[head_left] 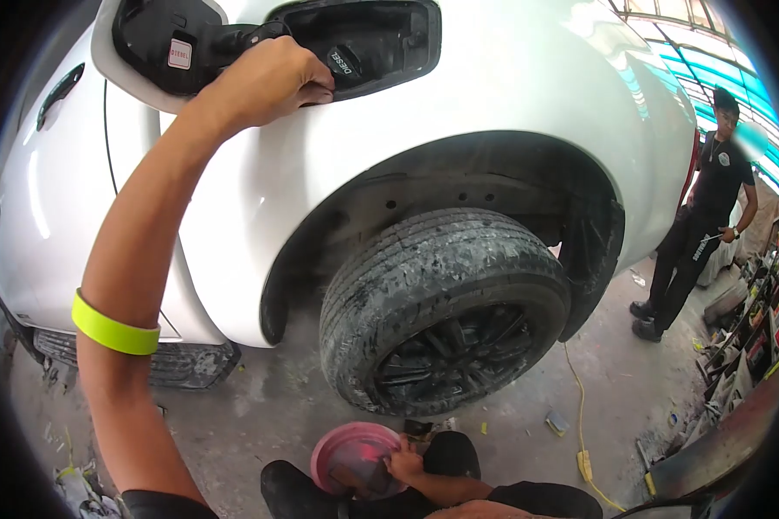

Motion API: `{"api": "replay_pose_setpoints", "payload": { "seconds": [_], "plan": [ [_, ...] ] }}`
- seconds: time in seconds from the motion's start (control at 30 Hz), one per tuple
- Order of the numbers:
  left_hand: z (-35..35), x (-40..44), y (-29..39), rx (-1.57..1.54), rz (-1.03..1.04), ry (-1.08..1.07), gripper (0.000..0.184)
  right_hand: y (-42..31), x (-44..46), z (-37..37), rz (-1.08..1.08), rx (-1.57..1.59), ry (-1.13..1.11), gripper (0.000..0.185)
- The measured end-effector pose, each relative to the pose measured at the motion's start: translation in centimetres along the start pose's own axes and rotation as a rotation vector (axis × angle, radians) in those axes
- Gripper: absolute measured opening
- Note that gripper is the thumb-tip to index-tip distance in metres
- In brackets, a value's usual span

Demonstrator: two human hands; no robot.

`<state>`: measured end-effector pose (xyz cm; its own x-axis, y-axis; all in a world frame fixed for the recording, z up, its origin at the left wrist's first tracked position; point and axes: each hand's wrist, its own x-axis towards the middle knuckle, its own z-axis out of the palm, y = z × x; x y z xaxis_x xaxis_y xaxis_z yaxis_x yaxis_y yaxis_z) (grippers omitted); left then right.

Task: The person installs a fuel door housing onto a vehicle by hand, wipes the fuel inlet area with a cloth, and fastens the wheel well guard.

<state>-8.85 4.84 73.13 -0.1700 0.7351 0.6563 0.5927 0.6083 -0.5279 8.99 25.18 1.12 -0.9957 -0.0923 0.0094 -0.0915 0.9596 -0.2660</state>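
My left hand [281, 82], at the end of a raised arm with a yellow-green wristband [114, 324], is closed at the lower edge of the fuel filler recess [415, 52]. Its fingertips curl inward against the white body panel, and whatever they hold is hidden. Beside it are the black diesel cap [344, 62] and the open fuel flap [138, 52] with a diesel label. Low in the view, my right hand [404, 460] grips the right rim of a pink basin [325, 450] between my knees. Liquid and a dark shape show inside the basin.
A dusty rear wheel [446, 303] stands under the white vehicle's [511, 69] arch, close ahead of the basin. A yellow cable [577, 389] crosses the floor at right. Another person [718, 199] stands behind the vehicle, near piled items [744, 346] along the right side.
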Motion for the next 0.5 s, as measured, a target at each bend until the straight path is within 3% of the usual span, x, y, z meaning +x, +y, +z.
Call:
{"api": "replay_pose_setpoints", "payload": {
  "seconds": [0.5],
  "plan": [
    [1.1,1.1,1.3,-0.110,-0.141,0.043,0.019,0.1,-0.1,0.4,0.012,0.008,0.039,0.038]
  ]
}}
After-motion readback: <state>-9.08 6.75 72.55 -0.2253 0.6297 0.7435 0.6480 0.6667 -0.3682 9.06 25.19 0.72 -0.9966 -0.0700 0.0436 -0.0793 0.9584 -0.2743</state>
